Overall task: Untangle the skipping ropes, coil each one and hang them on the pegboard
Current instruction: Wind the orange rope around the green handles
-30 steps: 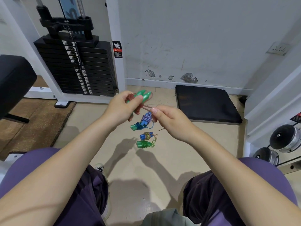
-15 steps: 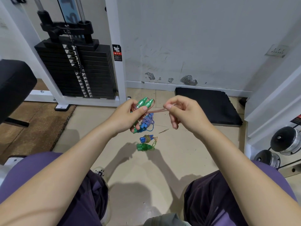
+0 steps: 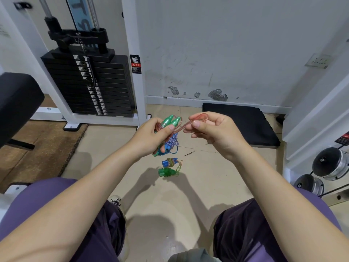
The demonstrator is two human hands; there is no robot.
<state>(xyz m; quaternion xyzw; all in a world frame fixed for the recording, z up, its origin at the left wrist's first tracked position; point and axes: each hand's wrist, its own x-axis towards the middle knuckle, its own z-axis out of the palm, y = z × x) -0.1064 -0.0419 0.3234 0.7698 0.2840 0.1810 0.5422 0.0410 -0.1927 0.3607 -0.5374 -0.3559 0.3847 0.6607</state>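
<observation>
Nearest the camera, two knees in dark trousers frame a strip of pale floor [image 3: 170,201], and both forearms reach forward over it. The left hand [image 3: 151,137] is curled round a pair of green handles [image 3: 170,121] with reddish coils gathered against them, the thumb pressed across the bundle. The right hand [image 3: 213,131], just beside it and a little higher, pinches a loop of the translucent pink rope [image 3: 200,117] between thumb and forefinger; a short run of that rope stretches taut from the pinch back to the handles, so the two hands are close but not touching.

Below the left hand, on the floor, lies a blue-and-white braided rope [image 3: 172,141] with blue handles, partly hidden by the fingers. A little nearer the camera rest two small wound bundles, touching or nearly so: a blue-handled one [image 3: 169,162] and a bright green one [image 3: 167,172].

Farther off, a black foam mat [image 3: 245,125] lies against the white wall at right, a weight stack [image 3: 90,86] stands in its white frame at left, and dumbbells [image 3: 328,165] sit at the right edge.
</observation>
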